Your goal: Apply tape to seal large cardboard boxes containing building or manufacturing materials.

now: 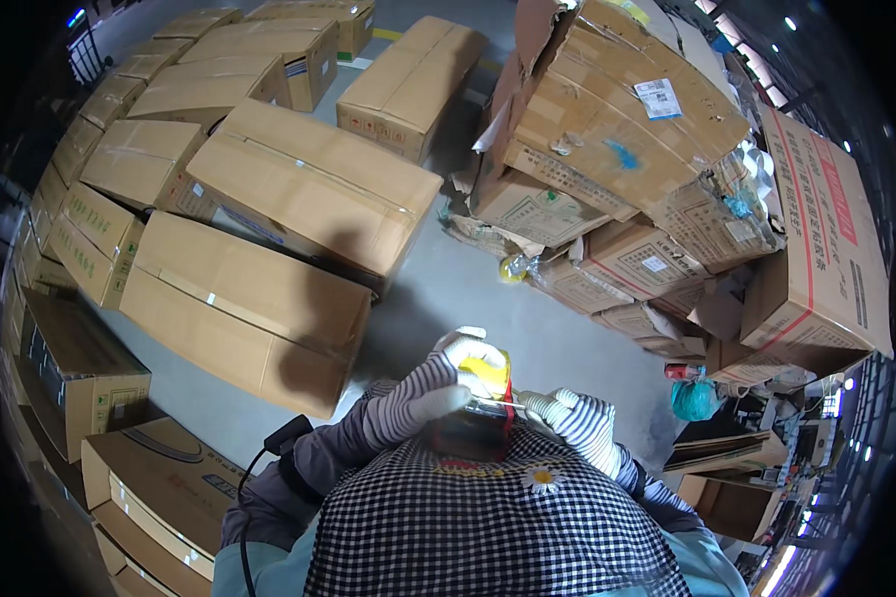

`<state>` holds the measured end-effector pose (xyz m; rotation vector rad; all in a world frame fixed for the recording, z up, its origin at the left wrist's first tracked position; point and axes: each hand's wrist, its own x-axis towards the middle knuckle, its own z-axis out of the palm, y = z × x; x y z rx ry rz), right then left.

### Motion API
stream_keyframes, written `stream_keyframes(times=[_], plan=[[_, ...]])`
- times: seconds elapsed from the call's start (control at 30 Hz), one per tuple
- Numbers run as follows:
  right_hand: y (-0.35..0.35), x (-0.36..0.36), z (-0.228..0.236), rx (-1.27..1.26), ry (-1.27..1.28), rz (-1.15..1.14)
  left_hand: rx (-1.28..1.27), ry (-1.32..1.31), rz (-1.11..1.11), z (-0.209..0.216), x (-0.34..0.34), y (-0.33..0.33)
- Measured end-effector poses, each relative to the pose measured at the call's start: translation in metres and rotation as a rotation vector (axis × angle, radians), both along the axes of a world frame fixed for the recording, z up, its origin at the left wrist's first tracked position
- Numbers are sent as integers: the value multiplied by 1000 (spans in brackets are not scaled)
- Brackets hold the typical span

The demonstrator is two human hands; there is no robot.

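In front of my chest, low in the middle, I hold a yellow, red and dark item (485, 374); its exact kind does not show. My left hand (446, 374), in a white and grey striped glove, is closed around its yellow part, thumb on the near side. Its dark, shiny lower part lies close against my checked apron (488, 527), with a red strip along the right edge. On the right side my right hand (575, 423), gloved alike, pinches the end of a thin pale strip or rod (501, 403) that crosses the item.
Closed cardboard boxes (309, 179) stand in rows at the left and far left. Worn, stacked cartons (627, 109) rise at the right, with a teal plastic bag (694, 400) below them. Grey floor (508, 318) runs between. A black cable (254, 478) hangs along my left arm.
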<state>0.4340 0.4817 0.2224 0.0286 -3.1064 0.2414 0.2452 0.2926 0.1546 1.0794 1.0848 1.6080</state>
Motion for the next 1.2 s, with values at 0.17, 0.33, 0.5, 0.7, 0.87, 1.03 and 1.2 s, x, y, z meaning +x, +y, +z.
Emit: stream_keyframes(times=[0.17, 0.33, 0.5, 0.7, 0.87, 1.03, 1.2], plan=[[-5, -4, -6, -46, -4, -72, 59, 323, 58, -11, -5, 4], [-12, -11, 1, -194, 56, -286, -6, 416, 97, -2, -12, 2], [-22, -40, 2, -344, 325, -377, 55, 469, 138, -3, -19, 4], [42, -78, 48, -54, 679, -355, -82, 437, 105, 0, -18, 14], [168, -105, 119, 584, 670, -370, -71, 391, 64, -18, -31, 33], [306, -142, 186, 1013, 530, -323, -157, 314, 91, -6, -37, 69], [407, -200, 215, 1108, 372, -287, -335, 72, 174, 13, -43, 107]])
